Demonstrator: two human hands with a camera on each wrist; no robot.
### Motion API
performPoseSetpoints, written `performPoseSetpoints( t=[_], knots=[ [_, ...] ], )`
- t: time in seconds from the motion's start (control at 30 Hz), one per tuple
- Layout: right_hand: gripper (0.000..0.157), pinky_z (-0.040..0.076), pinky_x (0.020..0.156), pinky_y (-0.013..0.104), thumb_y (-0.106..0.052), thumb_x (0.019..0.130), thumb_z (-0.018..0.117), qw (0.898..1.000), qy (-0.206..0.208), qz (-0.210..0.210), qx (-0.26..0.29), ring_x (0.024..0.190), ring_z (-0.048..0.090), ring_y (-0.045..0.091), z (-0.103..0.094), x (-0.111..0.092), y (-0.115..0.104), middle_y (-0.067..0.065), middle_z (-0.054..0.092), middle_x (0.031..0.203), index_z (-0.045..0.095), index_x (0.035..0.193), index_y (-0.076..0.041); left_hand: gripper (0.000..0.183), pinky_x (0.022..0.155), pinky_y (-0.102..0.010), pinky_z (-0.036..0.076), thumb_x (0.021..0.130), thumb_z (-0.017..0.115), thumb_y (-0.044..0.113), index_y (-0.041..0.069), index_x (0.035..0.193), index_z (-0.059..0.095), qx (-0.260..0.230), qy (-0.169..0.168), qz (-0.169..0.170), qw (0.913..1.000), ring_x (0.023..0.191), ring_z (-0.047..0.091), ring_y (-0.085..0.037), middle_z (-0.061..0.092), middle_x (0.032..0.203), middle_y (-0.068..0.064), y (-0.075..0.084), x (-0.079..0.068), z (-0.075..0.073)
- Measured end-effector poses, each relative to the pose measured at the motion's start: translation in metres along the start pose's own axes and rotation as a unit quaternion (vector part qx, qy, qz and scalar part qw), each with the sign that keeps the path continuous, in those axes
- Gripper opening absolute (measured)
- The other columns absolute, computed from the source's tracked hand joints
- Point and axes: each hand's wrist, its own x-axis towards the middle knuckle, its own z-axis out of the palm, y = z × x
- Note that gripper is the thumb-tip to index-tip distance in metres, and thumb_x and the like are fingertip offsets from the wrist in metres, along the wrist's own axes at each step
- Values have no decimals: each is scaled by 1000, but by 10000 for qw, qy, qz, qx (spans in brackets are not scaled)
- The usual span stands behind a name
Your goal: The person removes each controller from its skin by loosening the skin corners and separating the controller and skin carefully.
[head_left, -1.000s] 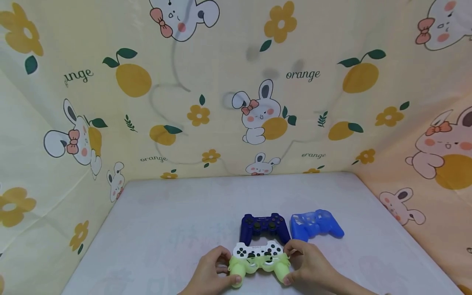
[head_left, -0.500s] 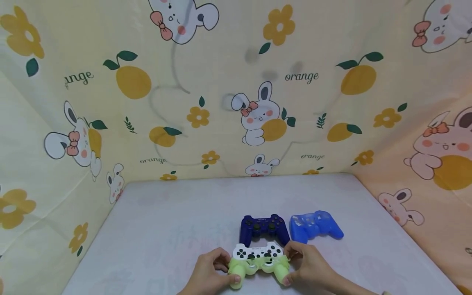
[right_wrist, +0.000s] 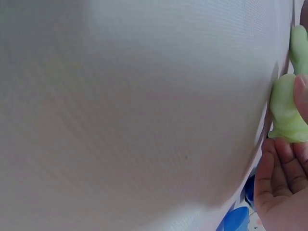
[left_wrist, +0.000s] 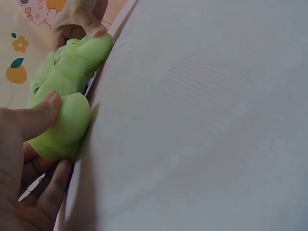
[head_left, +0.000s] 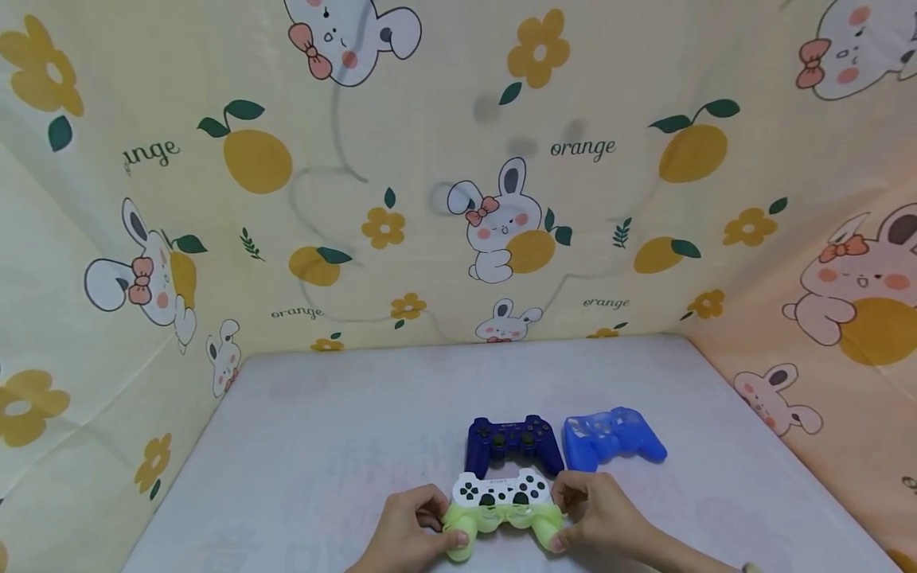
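Observation:
A white game controller [head_left: 501, 485] lies near the table's front with a pale green silicone cover [head_left: 462, 532] over its two grips and lower half. Its buttons and upper edge are bare. My left hand [head_left: 411, 529] holds the left grip, thumb on top and fingers at the side. At the right grip my right hand [head_left: 602, 513] pinches the cover the same way. In the left wrist view the green cover [left_wrist: 72, 115] shows under the thumb. Only part of the cover [right_wrist: 286, 103] appears in the right wrist view, beside the right hand [right_wrist: 284, 178].
A dark blue controller [head_left: 514, 442] lies just behind the white one. To its right is a bright blue silicone cover [head_left: 616, 436]. The pale table [head_left: 308, 446] is enclosed by cloth walls [head_left: 430, 119] printed with rabbits and oranges.
The loose upper edge of the green cover has come down, so the white controller's thumbsticks show more clearly. Both hands keep nearly the same place.

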Motion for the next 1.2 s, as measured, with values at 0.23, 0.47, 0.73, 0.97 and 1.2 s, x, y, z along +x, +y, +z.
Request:
performPoseSetpoints(
  t=[0.23, 0.47, 0.73, 0.97, 1.2],
  knots=[
    [46, 52, 71, 29, -38, 56, 93, 9999, -33, -27, -152, 77, 59, 10, -1, -1, 0, -12, 61, 81, 60, 84, -22, 37, 73, -27, 56, 75, 88, 24, 10, 96, 61, -126, -187, 21, 9997, 80, 66, -12, 62, 90, 1, -3, -1, 0],
    [46, 52, 74, 31, -37, 58, 92, 9999, -60, -80, -110, 80, 60, 10, -1, -1, -1, -12, 62, 85, 60, 87, -22, 60, 79, -25, 54, 73, 89, 25, 6, 115, 52, 187, -793, 191, 9965, 89, 61, -8, 55, 103, 1, -4, -1, -4],
    [48, 52, 76, 32, -39, 59, 92, 9988, -179, 376, -252, 85, 60, 13, -2, -2, -6, -11, 62, 89, 59, 88, -22, 57, 77, -26, 54, 71, 90, 24, 10, 111, 52, 399, -649, 978, 9923, 91, 59, -8, 54, 103, 3, -9, -1, -5],
    [47, 53, 76, 32, -39, 60, 92, 9992, -155, 265, -259, 83, 60, 11, -2, -2, -7, -11, 62, 88, 59, 89, -21, 48, 66, -26, 55, 66, 93, 25, 16, 99, 59, 532, -533, 734, 9945, 75, 60, -8, 59, 91, 7, -3, 2, -9],
    [49, 52, 73, 30, -38, 59, 93, 9981, -252, 542, -113, 82, 59, 11, -1, 0, -6, -10, 62, 87, 58, 88, -21, 44, 55, -24, 52, 63, 94, 27, 20, 93, 63, 749, -600, 672, 9931, 69, 61, -9, 61, 86, 11, -3, 6, -12]
  ],
)
